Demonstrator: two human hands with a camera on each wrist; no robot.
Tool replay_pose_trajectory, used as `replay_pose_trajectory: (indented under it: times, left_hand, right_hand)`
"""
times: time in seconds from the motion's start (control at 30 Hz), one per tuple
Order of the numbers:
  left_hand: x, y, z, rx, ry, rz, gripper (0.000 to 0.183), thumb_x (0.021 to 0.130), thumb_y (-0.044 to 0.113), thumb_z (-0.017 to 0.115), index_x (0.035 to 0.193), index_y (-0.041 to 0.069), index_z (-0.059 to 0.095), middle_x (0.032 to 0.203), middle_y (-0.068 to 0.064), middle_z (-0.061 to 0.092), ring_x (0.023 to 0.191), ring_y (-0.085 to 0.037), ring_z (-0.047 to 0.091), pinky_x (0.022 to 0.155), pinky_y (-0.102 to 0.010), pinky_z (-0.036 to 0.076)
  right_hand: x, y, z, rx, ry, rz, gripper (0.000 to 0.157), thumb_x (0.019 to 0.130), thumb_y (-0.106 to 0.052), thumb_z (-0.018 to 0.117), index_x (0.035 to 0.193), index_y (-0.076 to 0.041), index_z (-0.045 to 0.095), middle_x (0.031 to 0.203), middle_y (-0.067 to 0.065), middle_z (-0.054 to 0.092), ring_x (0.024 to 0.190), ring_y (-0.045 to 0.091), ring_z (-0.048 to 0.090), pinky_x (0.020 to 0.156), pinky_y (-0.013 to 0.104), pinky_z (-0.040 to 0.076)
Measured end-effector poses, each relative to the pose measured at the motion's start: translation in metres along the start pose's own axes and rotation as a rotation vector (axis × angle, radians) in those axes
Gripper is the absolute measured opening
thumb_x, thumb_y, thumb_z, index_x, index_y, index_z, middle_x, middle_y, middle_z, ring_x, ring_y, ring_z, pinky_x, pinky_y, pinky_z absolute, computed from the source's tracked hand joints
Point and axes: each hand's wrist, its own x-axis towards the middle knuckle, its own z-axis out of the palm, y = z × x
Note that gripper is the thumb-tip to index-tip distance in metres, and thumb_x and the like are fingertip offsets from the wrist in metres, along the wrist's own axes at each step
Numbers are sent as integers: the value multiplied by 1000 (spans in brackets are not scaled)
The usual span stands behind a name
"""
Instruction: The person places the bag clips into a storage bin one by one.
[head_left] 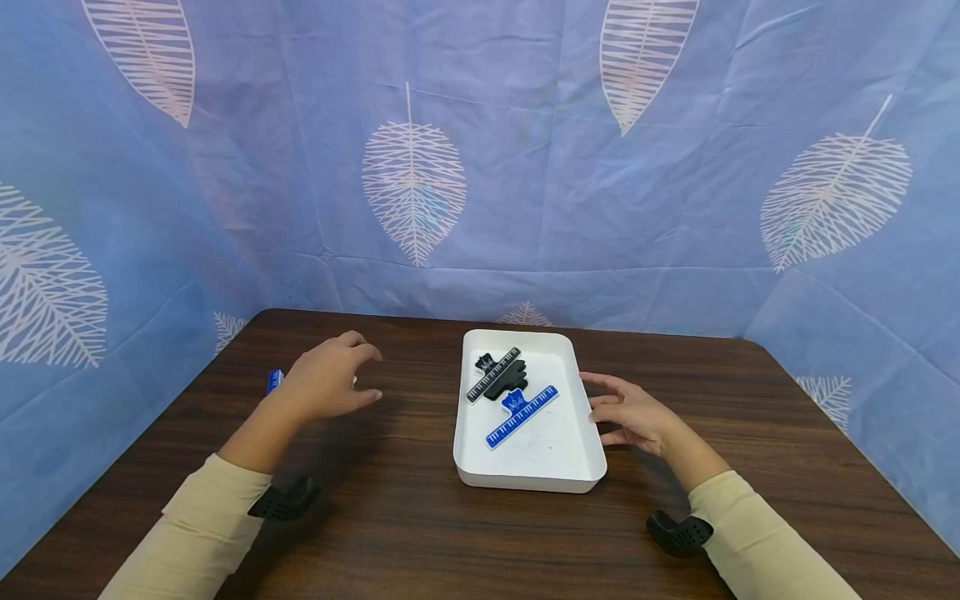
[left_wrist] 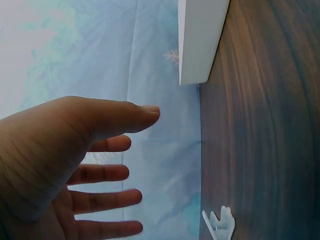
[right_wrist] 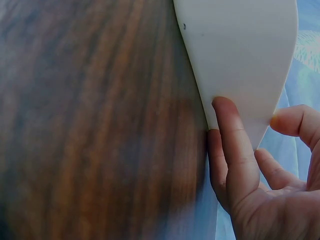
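Observation:
My left hand (head_left: 324, 377) hovers over the table left of the tray, thumb and fingers spread apart with nothing between them. Beyond it, a white clip (left_wrist: 222, 223) lies on the table in the left wrist view; in the head view the hand hides most of it. Against the right wall of the white tray (head_left: 532, 467), my right hand (head_left: 633, 415) rests with extended fingertips touching the side and rim. Inside the tray lie a blue piano-key clip (head_left: 522, 417) and a black piano-key clip (head_left: 493, 375), with more black clip parts beside it.
Another blue clip (head_left: 275, 381) sits left of my left hand, partly hidden by it. The dark wooden table (head_left: 405, 533) ends at a blue leaf-patterned cloth (head_left: 510, 208) behind and at both sides.

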Motion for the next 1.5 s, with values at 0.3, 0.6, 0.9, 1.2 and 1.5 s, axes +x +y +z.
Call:
replay_pose_trajectory:
  times: [0.3, 0.6, 0.9, 1.2, 1.5]
  left_hand:
    - [0, -15, 1, -18, -58, -103, 49, 78, 33, 82, 118, 9, 66, 120, -19, 57, 94, -34, 63, 76, -55, 52]
    - [4, -28, 10, -25, -81, -163, 53, 78, 34, 80, 121, 6, 65, 125, -22, 55, 99, -39, 61, 83, -61, 49]
    - [8, -35, 16, -49, -107, -214, 56, 78, 35, 80, 122, 5, 64, 127, -25, 54, 102, -41, 60, 86, -63, 47]
    - [15, -44, 23, -65, -138, -265, 59, 77, 35, 81, 124, 4, 63, 126, -26, 54, 104, -42, 59, 88, -63, 46]
    - [17, -58, 35, -80, -155, -305, 63, 76, 32, 82, 124, -2, 60, 117, -25, 58, 100, -39, 60, 89, -60, 47]
  right_hand:
    - [2, 1, 0, 5, 7, 13, 80, 87, 3, 63, 155, -9, 22, 140, 32, 42, 101, 32, 66, 77, 49, 56]
    - [0, 1, -1, 6, -5, 9, 81, 87, 3, 63, 155, -8, 19, 141, 33, 41, 102, 32, 65, 77, 48, 56]
    - [0, 1, -1, 1, -9, 10, 81, 88, 2, 62, 155, -8, 19, 141, 33, 41, 102, 32, 65, 78, 49, 56]
    - [-1, -1, 0, 1, -13, 9, 82, 88, 2, 62, 156, -8, 18, 142, 34, 39, 103, 32, 65, 79, 49, 55]
    - [-1, -2, 1, 5, -9, 8, 81, 88, 2, 62, 155, -8, 18, 142, 34, 39, 103, 32, 65, 78, 49, 56]
